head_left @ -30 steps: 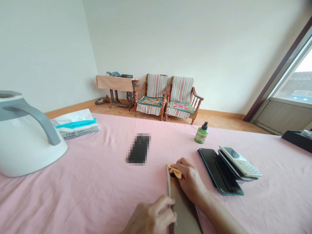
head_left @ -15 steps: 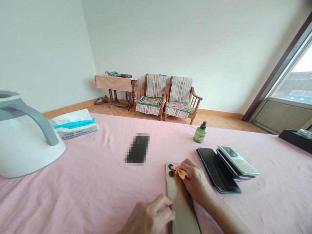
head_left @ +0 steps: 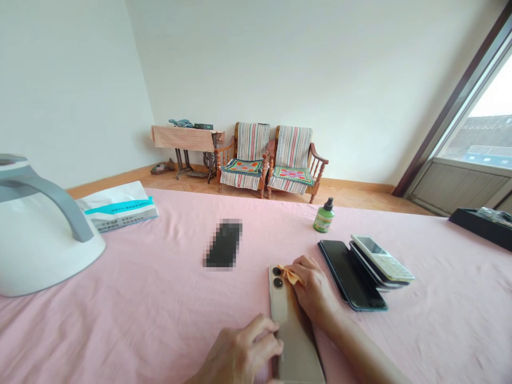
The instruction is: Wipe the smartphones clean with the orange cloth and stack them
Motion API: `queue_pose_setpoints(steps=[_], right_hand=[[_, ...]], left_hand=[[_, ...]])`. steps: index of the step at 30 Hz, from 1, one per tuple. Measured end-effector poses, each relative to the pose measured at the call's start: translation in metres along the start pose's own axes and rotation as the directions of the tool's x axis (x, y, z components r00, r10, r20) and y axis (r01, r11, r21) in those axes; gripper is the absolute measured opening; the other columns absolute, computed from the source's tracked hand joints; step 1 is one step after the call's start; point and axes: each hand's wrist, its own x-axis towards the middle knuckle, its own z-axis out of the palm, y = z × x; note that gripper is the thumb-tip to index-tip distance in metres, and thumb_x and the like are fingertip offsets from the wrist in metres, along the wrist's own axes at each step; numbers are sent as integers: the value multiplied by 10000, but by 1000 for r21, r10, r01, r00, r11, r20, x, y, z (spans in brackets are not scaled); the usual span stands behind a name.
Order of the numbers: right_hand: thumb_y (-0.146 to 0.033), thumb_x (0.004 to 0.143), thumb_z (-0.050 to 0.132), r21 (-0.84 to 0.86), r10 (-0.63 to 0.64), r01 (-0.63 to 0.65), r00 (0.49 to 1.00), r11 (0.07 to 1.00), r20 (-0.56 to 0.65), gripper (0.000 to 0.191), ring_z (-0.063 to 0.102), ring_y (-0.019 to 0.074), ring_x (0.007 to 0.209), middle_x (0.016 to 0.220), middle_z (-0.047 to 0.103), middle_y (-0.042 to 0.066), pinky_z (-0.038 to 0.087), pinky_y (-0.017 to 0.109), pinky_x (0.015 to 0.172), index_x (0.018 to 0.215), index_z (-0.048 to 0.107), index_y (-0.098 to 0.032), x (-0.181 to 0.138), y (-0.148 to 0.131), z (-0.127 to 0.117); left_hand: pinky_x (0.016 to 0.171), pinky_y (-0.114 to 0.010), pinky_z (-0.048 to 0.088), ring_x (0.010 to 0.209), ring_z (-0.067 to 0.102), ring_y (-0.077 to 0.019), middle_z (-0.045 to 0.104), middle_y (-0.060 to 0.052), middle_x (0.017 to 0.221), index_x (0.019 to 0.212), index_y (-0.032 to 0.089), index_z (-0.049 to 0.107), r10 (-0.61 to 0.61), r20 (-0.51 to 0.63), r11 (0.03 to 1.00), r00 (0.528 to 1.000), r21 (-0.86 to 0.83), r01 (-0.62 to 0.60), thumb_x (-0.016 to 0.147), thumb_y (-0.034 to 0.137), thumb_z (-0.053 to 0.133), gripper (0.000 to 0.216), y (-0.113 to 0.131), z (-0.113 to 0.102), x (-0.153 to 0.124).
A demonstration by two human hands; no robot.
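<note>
A beige phone point(head_left: 286, 320) lies back up on the pink tablecloth point(head_left: 152, 304), its two camera lenses at the far end. My left hand point(head_left: 240, 354) grips the phone's near left edge, fingers curled on it. My right hand point(head_left: 314, 293) rests on the phone's right side and pinches a small orange cloth point(head_left: 290, 274) against the back, just beside the lenses.
A row of overlapping phones point(head_left: 362, 269) lies right of my right hand, with a green bottle point(head_left: 324, 216) behind it. A dark, blurred phone point(head_left: 223, 244) lies in the middle. A white kettle point(head_left: 38, 234) and a white packet point(head_left: 118, 205) stand left; a black tray point(head_left: 482, 226) is far right.
The beige phone has turned from standing on its edge to lying flatter, so its back and lenses now show. My right hand with the cloth stays near the lenses.
</note>
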Motion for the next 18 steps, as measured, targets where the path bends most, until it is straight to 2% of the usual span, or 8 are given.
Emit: queue_pose_setpoints(steps=[3, 5, 11, 15, 18], right_hand=[[29, 700, 504, 37, 17, -20, 998, 999, 64, 269, 559, 167, 739, 752, 581, 32, 401, 252, 639, 714, 665, -186, -6, -8, -1], [11, 715, 516, 47, 42, -45, 997, 998, 66, 243, 559, 161, 710, 737, 580, 29, 400, 246, 617, 697, 662, -183, -8, -10, -4], [72, 698, 446, -32, -20, 19, 1000, 999, -16, 385, 543, 200, 830, 839, 603, 68, 429, 300, 744, 823, 710, -179, 5, -1, 1], [78, 716, 448, 103, -71, 66, 996, 992, 49, 432, 553, 187, 848, 870, 605, 60, 444, 276, 728, 925, 710, -195, 3, -7, 9], [65, 727, 476, 119, -25, 18, 998, 993, 59, 366, 562, 171, 780, 806, 597, 46, 435, 269, 701, 857, 712, -183, 1, -9, 7]], left_hand=[[666, -236, 566, 813, 699, -190, 630, -55, 1113, 1002, 222, 627, 1, -2, 1000, 1000, -13, -2, 695, 405, 773, 387, -1, 2, -1], [660, -243, 569, 807, 702, -193, 632, -55, 1105, 997, 224, 626, 5, -16, 1000, 1000, -17, -6, 692, 424, 773, 394, -2, 3, -1], [685, -254, 573, 864, 696, -206, 630, -48, 1121, 1001, 231, 620, 10, -28, 1000, 1000, -16, -10, 648, 356, 814, 422, -3, 6, -1], [667, -252, 574, 832, 702, -202, 630, -53, 1114, 989, 225, 627, 11, -21, 1000, 1000, -24, -11, 656, 392, 805, 413, -4, 6, -1], [682, -263, 574, 827, 702, -204, 630, -52, 1117, 999, 225, 627, -6, 4, 1000, 1000, -14, 6, 652, 358, 810, 414, -1, 3, 0]])
